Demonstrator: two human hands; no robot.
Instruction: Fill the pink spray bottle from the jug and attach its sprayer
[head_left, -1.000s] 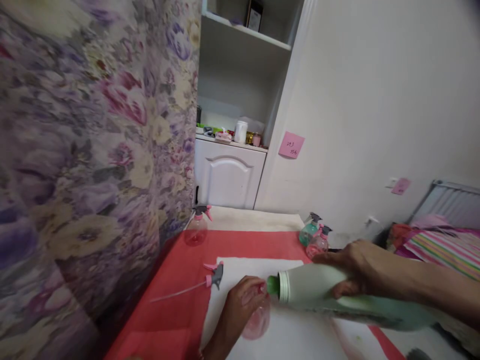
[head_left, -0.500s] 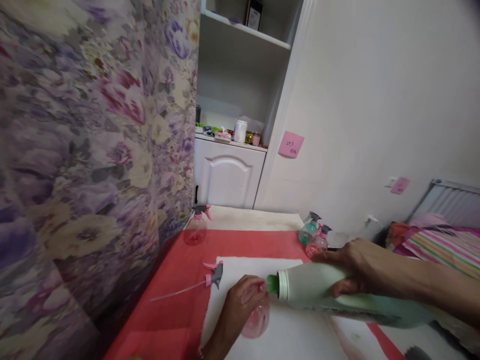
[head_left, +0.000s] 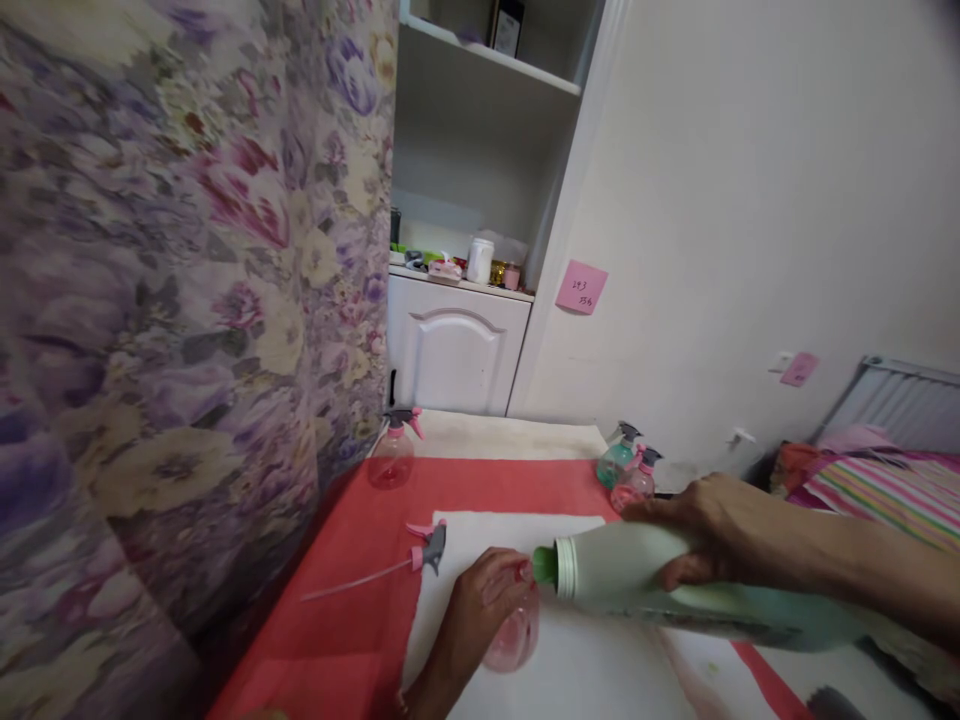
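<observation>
My left hand is wrapped round the neck of a clear pink spray bottle that stands upright without its sprayer top. My right hand grips a large pale green bottle, tipped nearly level with its mouth towards the left. A green spout at that mouth reaches to the pink bottle's opening; whether liquid flows, I cannot tell. Left of my left hand, a grey and pink trigger sprayer lies with its thin tube across the red cloth.
A pink spray bottle stands at the table's back left. At the back right are a teal spray bottle and another pink one. White sheets and a red cloth cover the table. A floral curtain hangs at the left.
Both hands and both bottles hold almost the same places. The view has shifted very slightly; nothing has been let go or taken up.
</observation>
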